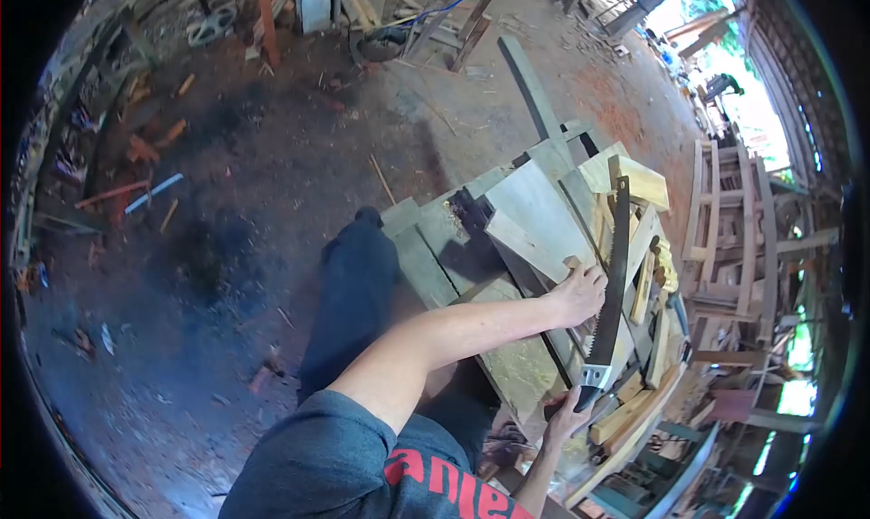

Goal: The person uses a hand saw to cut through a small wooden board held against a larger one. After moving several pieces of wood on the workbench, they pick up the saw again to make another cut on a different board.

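Note:
My right hand (566, 417) is wrapped round the dark handle of a hand saw (616, 265). The long dark blade points away from me over the bench, its toothed edge to the left. Just left of the blade, my left hand (580, 297) has its fingers curled together on a small piece of wood (573, 263), which they mostly cover. A wide pale board (536, 216) lies on the workbench (421, 261) beyond my left hand. Whether the teeth touch any wood cannot be made out.
Wood offcuts (634, 415) are heaped along the bench's right side. A long plank (530, 89) sticks out past its far end. Wooden frames (725, 229) stand at the right. Scraps and sticks litter the dirt floor (272, 157).

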The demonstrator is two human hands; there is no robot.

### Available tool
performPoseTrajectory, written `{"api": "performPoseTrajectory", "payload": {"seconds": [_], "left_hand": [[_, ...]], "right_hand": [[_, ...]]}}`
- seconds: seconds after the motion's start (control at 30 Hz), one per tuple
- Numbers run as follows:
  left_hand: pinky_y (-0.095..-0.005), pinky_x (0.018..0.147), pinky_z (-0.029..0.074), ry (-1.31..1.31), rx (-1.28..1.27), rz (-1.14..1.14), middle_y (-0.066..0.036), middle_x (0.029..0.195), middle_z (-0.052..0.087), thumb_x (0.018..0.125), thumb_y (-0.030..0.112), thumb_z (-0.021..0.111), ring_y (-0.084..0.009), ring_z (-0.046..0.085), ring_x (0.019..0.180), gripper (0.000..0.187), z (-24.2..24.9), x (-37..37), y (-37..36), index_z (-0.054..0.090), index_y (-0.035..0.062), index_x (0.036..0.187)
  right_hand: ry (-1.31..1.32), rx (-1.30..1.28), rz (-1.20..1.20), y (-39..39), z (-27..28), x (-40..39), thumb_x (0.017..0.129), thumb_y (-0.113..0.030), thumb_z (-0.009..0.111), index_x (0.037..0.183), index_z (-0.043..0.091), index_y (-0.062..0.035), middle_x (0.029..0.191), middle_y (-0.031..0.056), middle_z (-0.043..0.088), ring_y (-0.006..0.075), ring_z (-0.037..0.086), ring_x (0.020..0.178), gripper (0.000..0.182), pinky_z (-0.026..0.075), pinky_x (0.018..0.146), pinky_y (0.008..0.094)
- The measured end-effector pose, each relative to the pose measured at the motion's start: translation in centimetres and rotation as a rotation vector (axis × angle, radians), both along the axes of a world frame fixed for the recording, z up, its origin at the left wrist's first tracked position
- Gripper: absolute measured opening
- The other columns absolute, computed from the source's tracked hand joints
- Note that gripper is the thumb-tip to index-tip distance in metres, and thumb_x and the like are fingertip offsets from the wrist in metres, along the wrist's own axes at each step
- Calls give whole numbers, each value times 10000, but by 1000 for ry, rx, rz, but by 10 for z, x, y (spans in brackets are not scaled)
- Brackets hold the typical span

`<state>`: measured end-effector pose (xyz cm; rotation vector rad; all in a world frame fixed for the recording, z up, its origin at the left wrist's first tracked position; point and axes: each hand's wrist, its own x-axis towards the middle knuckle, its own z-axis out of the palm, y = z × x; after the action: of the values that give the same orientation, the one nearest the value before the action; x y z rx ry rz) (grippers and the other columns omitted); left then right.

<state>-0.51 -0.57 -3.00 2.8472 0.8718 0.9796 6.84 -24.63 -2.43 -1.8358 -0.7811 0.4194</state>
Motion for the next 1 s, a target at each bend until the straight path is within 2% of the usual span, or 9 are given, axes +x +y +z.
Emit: {"api": "performPoseTrajectory", "payload": {"seconds": [0.1,0.2,0.43,0.53,0.7,1.0], "left_hand": [[-454,903,402,48,19,-44,-97,1058,595,847,222,576,-282,501,1067,240,2,-2,4,734,74,953],[-456,913,399,61,-11,-75,-93,1059,595,853,219,578,-279,496,1070,242,3,0,6,739,69,954],[-457,905,399,93,-59,-154,-78,1071,588,867,228,566,-271,483,1087,263,13,-12,9,747,76,982],[-443,884,390,123,-96,-182,-65,1079,583,882,229,549,-265,479,1086,263,14,-10,7,754,95,979],[-432,859,369,130,-86,-161,-45,1077,579,895,228,538,-261,474,1075,268,15,-8,3,761,109,986],[-459,875,373,163,-110,-204,-79,1094,586,905,223,535,-274,482,1072,306,19,-5,4,749,68,1060]], "right_hand": [[-89,-49,12,1,6,7,1005,-261,587,1019,511,-21,587,43,534,129,527,463,252,446,437,279],[-100,-84,-8,-2,1,13,1006,-303,585,1088,511,-7,594,38,522,126,521,466,316,447,441,266],[-91,-79,-29,6,11,-3,1000,-311,595,1057,493,-14,615,24,500,117,520,469,318,465,456,263],[-126,-59,-80,6,10,-4,995,-306,604,1030,505,-20,606,17,493,116,516,471,305,459,454,266],[-138,-85,-89,3,7,2,990,-329,604,898,523,-50,598,12,495,116,510,478,304,432,454,278],[-124,-72,-48,2,7,1,993,-327,596,860,505,-57,597,15,488,124,501,476,315,432,461,276]]}}
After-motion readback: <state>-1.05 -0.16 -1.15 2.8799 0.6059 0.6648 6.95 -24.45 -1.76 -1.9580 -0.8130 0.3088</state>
